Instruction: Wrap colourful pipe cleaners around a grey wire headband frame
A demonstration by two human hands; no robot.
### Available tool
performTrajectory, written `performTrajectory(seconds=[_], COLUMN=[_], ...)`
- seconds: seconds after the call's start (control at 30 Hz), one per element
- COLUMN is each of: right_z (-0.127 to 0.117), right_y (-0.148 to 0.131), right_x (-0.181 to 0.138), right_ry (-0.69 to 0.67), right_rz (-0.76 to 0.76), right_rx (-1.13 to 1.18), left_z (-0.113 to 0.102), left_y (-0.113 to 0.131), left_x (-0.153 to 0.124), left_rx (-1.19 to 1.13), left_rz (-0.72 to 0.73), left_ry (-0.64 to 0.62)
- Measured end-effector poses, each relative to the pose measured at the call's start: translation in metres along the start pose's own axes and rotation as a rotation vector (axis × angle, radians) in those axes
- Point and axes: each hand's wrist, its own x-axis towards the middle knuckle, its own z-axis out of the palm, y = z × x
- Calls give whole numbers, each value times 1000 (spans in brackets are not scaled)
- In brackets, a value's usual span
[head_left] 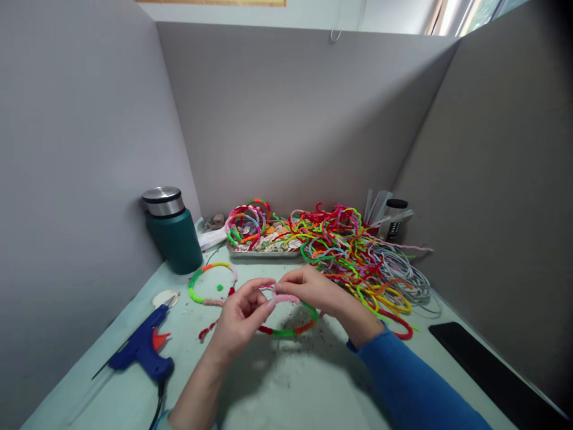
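Far left of the left hand (pixel 242 316): blue glue gun (pixel 144 349) lying on the table (pixel 295 394), nozzle up-left, parked within reach. Behind it, well back from the hand, a teal flask (pixel 173 230) standing upright out of the way. Just beyond the left hand lies a finished-looking multicolour ring (pixel 212 283), flat.

Left hand: thumb and fingers pinched together on the pink end of the hoop (pixel 290 316), steadying it. The hoop hangs between both hands just above the table, red-green-orange arc toward the person.

Right hand (pixel 313 289): fingers closed on the same pink stretch, probably pressing the wrap tight.

Beyond and right of the right hand: tray (pixel 264 248) of rings, then a loose pile of pipe cleaners (pixel 353 251), supply near. Far right, a black slab (pixel 487 367).
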Motion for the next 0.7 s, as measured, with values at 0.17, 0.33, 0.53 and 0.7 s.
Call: performTrajectory(seconds=[0.17,0.33,0.53,0.7], right_z=[2,5,14,22], right_y=[6,1,-11,-16], right_x=[3,4,-5,-9], right_ry=[85,400,449,550], right_rz=[-73,-271,-416,-480], right_rx=[-146,-291,-364,-530], left_z=[1,-6,-9,-9], left_y=[-3,-12,-17,-15], left_x=[6,12,14,15], left_rx=[103,47,-175,-246], left_rz=[-28,-147,-268,-308], left_ry=[171,369,414,431])
